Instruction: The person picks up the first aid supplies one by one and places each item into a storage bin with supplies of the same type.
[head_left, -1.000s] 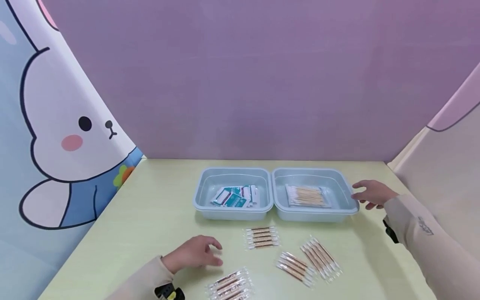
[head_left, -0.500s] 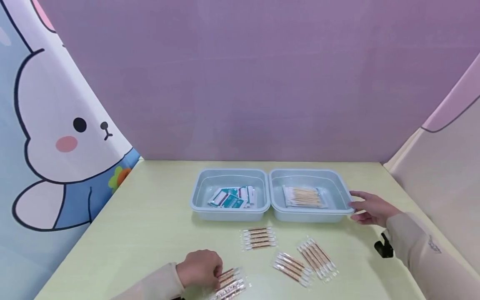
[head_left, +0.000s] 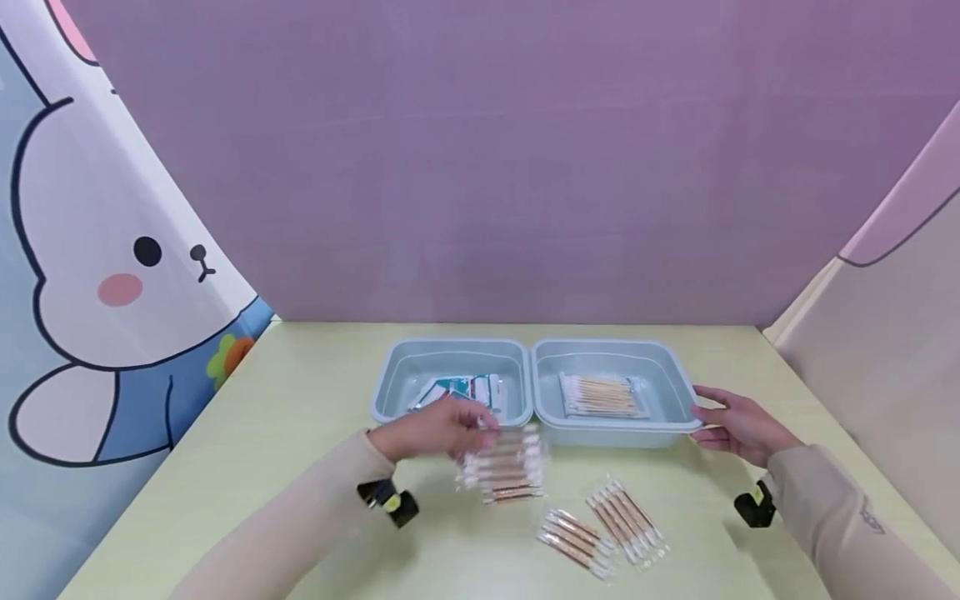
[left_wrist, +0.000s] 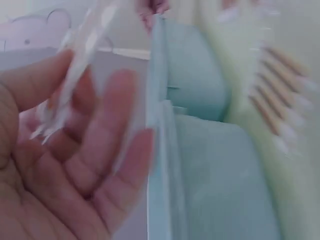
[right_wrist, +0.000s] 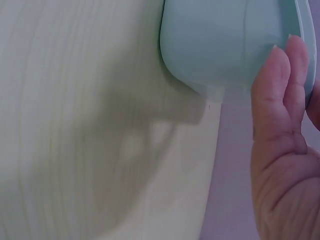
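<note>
My left hand [head_left: 442, 429] pinches a clear packet of cotton swabs [head_left: 498, 458] between thumb and fingers, raised in front of the left blue bin [head_left: 401, 367]. In the left wrist view the packet [left_wrist: 82, 55] stands edge-on by the fingertips. Another swab packet [head_left: 513, 493] lies on the table, partly hidden below it. My right hand [head_left: 742, 429] holds the right blue bin [head_left: 660, 358] at its right rim. In the right wrist view, fingers [right_wrist: 272, 85] lie along the outer wall of the bin [right_wrist: 215, 45]. The right bin holds a packet of pale-stick swabs [head_left: 603, 396].
Teal-and-white sachets [head_left: 457, 385] lie in the left bin, partly behind the left hand. Two more brown-stick swab packets lie on the table: a left one [head_left: 573, 542] and a right one [head_left: 626, 521]. A purple panel [head_left: 480, 167] rises behind the table [head_left: 322, 392].
My left hand has gone down to the nearest swab packet, taken it and carried it up and right towards the bins. My right hand has closed on the right bin's rim.
</note>
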